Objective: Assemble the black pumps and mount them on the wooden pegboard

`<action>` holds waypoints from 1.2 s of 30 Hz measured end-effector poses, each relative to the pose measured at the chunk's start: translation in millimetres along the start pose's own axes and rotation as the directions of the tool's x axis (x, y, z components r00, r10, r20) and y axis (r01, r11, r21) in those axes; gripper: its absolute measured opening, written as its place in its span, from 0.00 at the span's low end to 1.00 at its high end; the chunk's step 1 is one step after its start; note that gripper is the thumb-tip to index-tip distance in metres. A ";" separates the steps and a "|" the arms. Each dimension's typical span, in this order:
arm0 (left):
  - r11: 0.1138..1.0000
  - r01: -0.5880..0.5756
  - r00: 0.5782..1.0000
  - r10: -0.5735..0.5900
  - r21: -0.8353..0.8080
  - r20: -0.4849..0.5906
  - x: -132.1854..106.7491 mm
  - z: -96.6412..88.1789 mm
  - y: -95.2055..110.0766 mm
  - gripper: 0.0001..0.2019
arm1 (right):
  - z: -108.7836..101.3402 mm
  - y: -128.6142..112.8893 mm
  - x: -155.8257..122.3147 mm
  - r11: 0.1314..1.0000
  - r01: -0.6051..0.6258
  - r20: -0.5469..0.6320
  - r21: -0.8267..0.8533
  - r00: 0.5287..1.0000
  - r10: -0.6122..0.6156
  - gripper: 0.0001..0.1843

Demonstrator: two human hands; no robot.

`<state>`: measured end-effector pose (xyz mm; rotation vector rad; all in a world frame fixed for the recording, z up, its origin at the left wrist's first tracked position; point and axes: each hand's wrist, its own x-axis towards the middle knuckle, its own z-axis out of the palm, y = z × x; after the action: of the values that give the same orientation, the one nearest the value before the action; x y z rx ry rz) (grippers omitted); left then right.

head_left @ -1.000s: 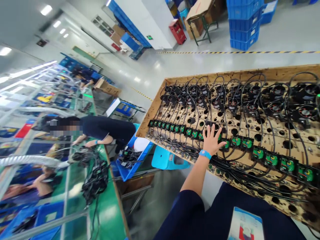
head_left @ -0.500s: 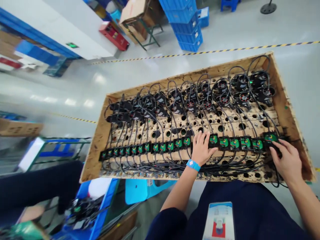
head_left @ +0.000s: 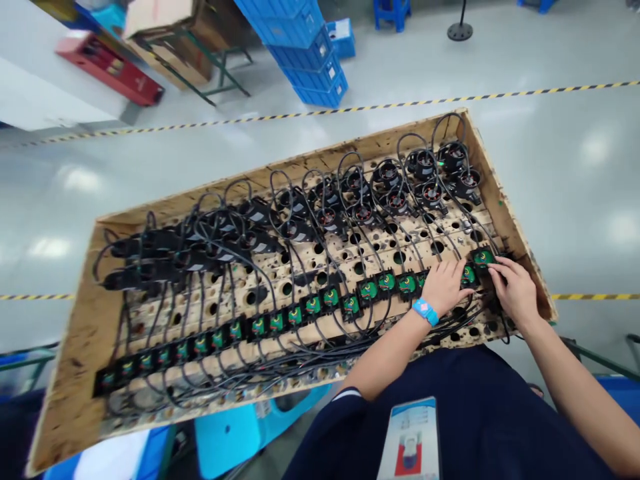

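Observation:
A long row of black housings with round green circuit boards runs along the wooden tray. My left hand, with a blue band at the wrist, lies over the row near its right end, fingers stretched out and covering some housings. At the end of the row, my right hand has its thumb and fingertips at the right edge of the last black housing, seemingly gripping it. Black cables lie bundled below the row. Others lead up to black fan-like units by the far wall.
The tray floor is full of round holes. A bright blue plastic stool stands below the near edge. Across a yellow-and-black floor line are stacked blue crates, a cardboard box and a red case.
The view has swung to the right. My left hand has slid right along the row, close to my right hand, which remains at the end housing.

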<state>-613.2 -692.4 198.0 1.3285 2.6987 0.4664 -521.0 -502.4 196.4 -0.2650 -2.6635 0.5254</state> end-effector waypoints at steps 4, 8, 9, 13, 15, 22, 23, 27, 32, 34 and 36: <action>1.000 -0.003 1.000 0.003 -0.004 -0.025 -4.5 0.6 -4.4 0.41 | -1.1 -3.4 11.9 0.996 0.038 0.084 -0.080 0.996 -0.031 0.17; 1.000 -0.009 0.998 0.007 -0.030 -0.067 -5.4 2.6 -5.8 0.40 | -5.6 -2.4 16.8 0.992 0.078 0.164 -0.097 0.985 -0.061 0.19; 0.999 -0.006 0.997 0.004 -0.036 -0.074 -5.5 3.3 -6.3 0.39 | -5.8 -1.3 17.1 0.991 0.096 0.185 -0.089 0.980 -0.078 0.20; 0.999 0.024 0.997 -0.027 -0.041 -0.072 -4.9 4.4 -8.3 0.40 | -0.6 0.7 20.7 0.993 0.120 0.156 -0.015 0.981 -0.117 0.19; 0.999 0.042 0.997 -0.044 -0.029 -0.066 -4.2 3.7 -8.6 0.39 | 2.5 -2.0 25.3 0.996 0.094 0.117 -0.003 0.989 -0.093 0.19; 0.997 0.072 0.996 -0.072 -0.013 -0.047 -2.9 -0.6 -6.7 0.38 | -0.1 -14.5 37.9 0.983 0.092 0.218 -0.162 0.974 -0.056 0.18; 0.997 0.077 0.996 -0.078 -0.014 -0.042 -3.0 -1.2 -6.6 0.38 | 1.0 -15.2 38.3 0.984 0.082 0.217 -0.157 0.975 -0.047 0.18; 0.995 0.096 0.995 -0.096 -0.007 -0.016 -3.9 -6.4 -6.5 0.36 | 6.3 -17.0 39.8 0.988 0.021 0.219 -0.154 0.976 0.014 0.18; 0.994 0.089 0.995 -0.091 -0.064 -0.037 1.8 -22.0 -3.0 0.37 | -8.8 -19.6 26.7 0.983 0.073 0.248 -0.168 0.968 -0.029 0.18; 0.996 0.054 0.997 -0.058 -0.073 -0.052 9.5 -25.8 0.3 0.37 | -18.7 -19.1 10.9 0.991 0.064 0.190 -0.114 0.981 -0.041 0.20; 0.997 0.000 0.999 -0.002 -0.073 -0.037 18.5 -25.3 4.0 0.38 | -26.3 -16.8 -8.1 0.998 0.027 0.116 -0.056 0.993 -0.020 0.20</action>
<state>-627.1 -681.3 224.1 1.3121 2.6831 0.5894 -504.2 -511.3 222.4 -0.2260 -2.7932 0.4709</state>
